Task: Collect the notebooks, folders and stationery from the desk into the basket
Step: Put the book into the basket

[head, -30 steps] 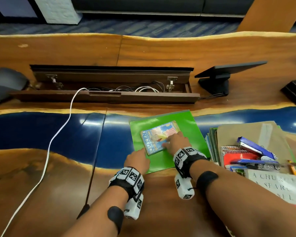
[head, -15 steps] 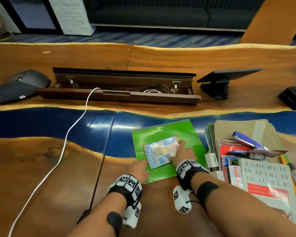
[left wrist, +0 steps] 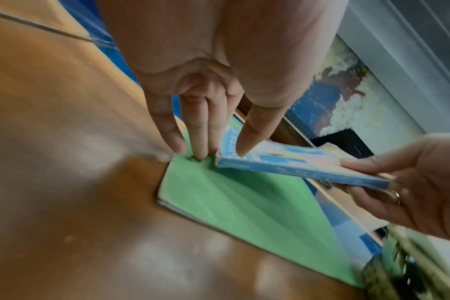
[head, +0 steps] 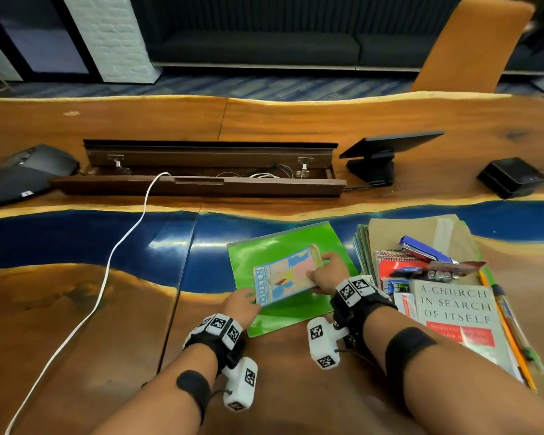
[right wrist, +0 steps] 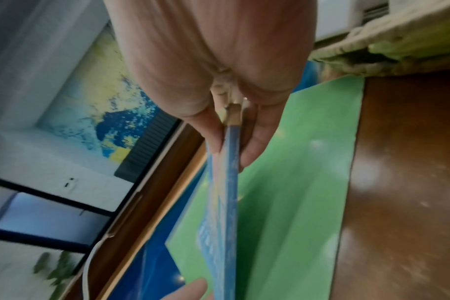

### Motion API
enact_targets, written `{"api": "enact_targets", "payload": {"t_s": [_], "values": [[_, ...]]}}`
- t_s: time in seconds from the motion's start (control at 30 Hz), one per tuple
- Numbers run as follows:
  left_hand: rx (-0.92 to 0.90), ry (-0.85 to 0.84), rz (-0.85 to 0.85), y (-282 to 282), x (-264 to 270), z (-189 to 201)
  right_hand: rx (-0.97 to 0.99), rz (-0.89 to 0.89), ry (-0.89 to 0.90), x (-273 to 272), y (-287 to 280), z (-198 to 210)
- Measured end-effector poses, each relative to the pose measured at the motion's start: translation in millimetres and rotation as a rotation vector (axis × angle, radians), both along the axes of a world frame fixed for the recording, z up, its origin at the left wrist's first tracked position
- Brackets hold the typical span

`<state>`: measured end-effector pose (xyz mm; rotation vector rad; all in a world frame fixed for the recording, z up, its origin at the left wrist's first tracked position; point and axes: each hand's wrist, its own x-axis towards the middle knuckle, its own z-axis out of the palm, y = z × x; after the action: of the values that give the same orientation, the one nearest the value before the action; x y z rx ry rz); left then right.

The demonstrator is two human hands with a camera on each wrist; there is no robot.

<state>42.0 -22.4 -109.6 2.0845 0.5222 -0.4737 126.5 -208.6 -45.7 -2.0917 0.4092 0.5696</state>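
A green folder (head: 277, 323) lies flat on the desk in front of me. Above it a small blue book (head: 288, 276) is tilted, its right side raised. My right hand (head: 328, 271) pinches the book's right edge (right wrist: 227, 162) between thumb and fingers. My left hand (head: 242, 304) stands with straight fingers pressing the folder's near left corner (left wrist: 193, 168), and its thumb touches the book's left edge (left wrist: 234, 150). To the right, a pile holds a brown envelope (head: 421, 233), a red spiral notebook (head: 390, 268), a blue stapler (head: 424, 249) and a grey book (head: 456, 315). A woven basket rim (right wrist: 388, 34) shows in the right wrist view.
A white cable (head: 120, 246) crosses the desk on the left. Behind it is an open cable tray (head: 201, 183). A tablet stand (head: 377, 158), a black box (head: 509, 177) and a dark device (head: 25, 174) sit at the back. Pencils (head: 509, 334) lie beside the pile.
The blue book lay flat on the folder under my right fingers; now my right hand has taken its right edge and tipped it up. My left hand stays at the folder's corner.
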Motion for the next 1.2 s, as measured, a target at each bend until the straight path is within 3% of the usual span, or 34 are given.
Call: {"api": "enact_targets", "payload": {"t_s": [0.1, 0.2, 0.33, 0.5, 0.63, 0.93, 1.2], "values": [[-0.044, -0.008, 0.066, 1, 5, 9, 0.145, -0.012, -0.067, -4, 1, 15], [-0.235, -0.015, 0.197, -5, 9, 24, 0.299, -0.016, -0.156, -8, -3, 29], [-0.439, -0.165, 0.299, -19, 18, 57, 0.398, 0.05, -0.256, -17, -23, 49], [-0.601, -0.32, 0.267, -45, 28, 95, 0.29, 0.074, -0.35, -35, -65, 81], [-0.639, -0.4, 0.19, -72, 41, 115, 0.254, 0.066, -0.282, -48, -112, 113], [-0.497, -0.469, -0.165, -161, 51, 150, 0.003, 0.073, -0.139, -85, -231, 121], [-0.143, -0.549, -0.518, -219, 45, 125, -0.004, -0.104, 0.026, -114, -283, 94]]}}
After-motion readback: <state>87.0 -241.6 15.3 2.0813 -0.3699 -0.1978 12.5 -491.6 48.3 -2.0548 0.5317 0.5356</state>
